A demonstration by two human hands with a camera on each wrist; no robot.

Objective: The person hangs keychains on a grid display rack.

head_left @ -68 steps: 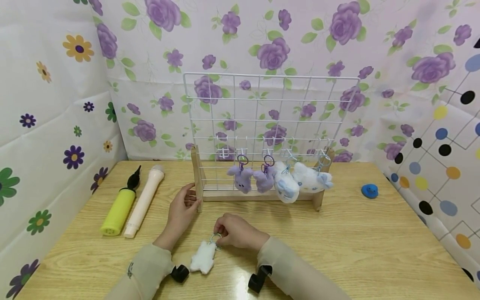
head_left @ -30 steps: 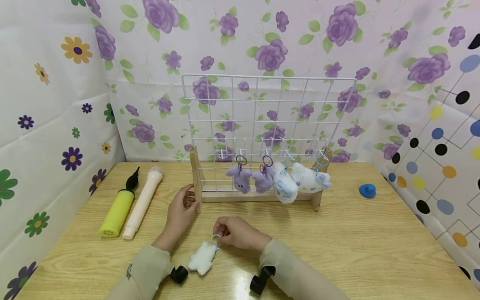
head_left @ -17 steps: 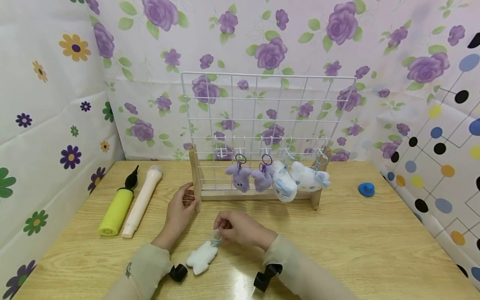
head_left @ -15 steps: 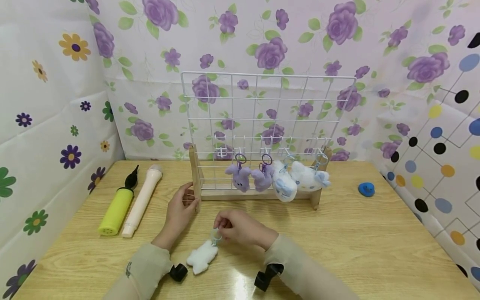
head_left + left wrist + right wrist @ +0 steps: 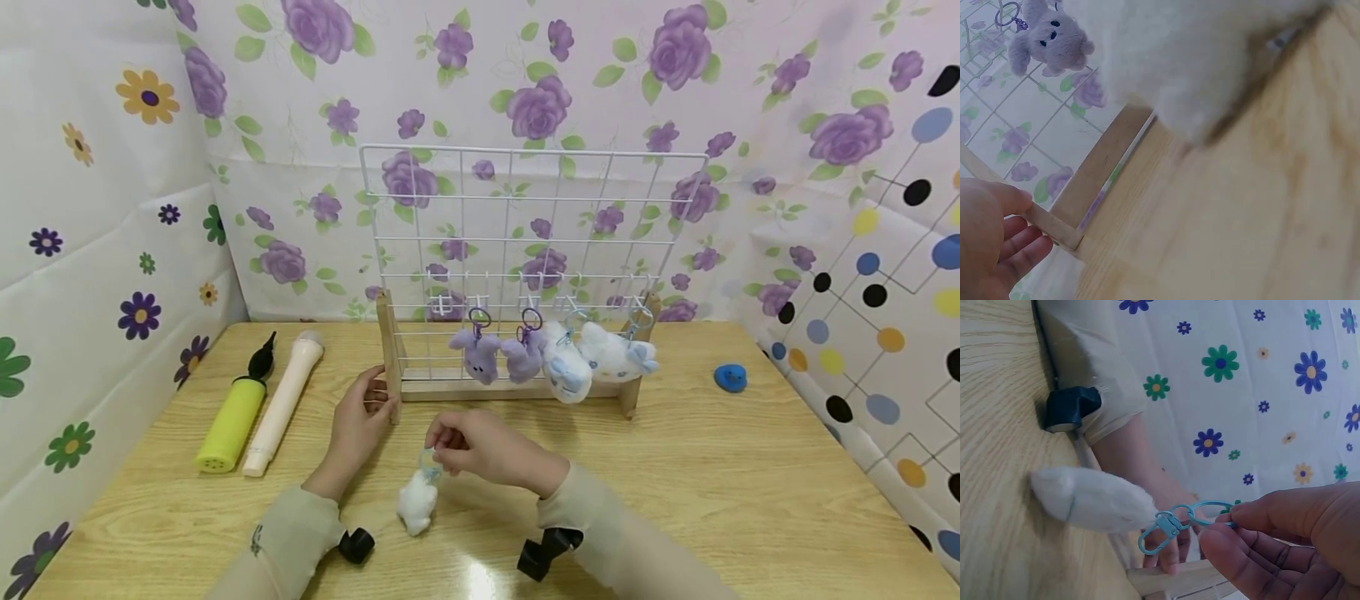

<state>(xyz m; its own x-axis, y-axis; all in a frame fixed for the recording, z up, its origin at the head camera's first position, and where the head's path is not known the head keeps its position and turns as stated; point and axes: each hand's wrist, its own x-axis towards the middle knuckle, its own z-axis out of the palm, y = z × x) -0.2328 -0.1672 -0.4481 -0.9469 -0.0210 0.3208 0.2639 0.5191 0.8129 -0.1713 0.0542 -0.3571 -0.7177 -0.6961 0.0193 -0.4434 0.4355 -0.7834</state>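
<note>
My right hand (image 5: 480, 450) pinches the light-blue ring (image 5: 1210, 512) of a white plush keychain (image 5: 417, 502) between thumb and forefinger. The plush hangs below the ring, tilted, close over the table; a blue clasp (image 5: 1169, 531) links the two. At the left end of a wire grid rack (image 5: 517, 239), my left hand (image 5: 362, 421) holds the wooden end post (image 5: 1054, 226) between thumb and fingers. From the rack's hooks hang two purple plush keychains (image 5: 480, 357) and two white-and-blue plush keychains (image 5: 567, 371). In the left wrist view the white plush (image 5: 1172, 62) looms large and blurred.
On the left of the table (image 5: 712, 500) lie a yellow hand pump (image 5: 231, 425) with a black nozzle and a pale pink microphone-like stick (image 5: 285, 404). A small blue duck (image 5: 731, 377) sits at the right. Patterned cloth walls (image 5: 540, 50) surround the table.
My right hand has moved slightly up and away from me, raising the white plush keychain by its ring. The plush has swung from lying flat to hanging steeper. My left hand stays on the post.
</note>
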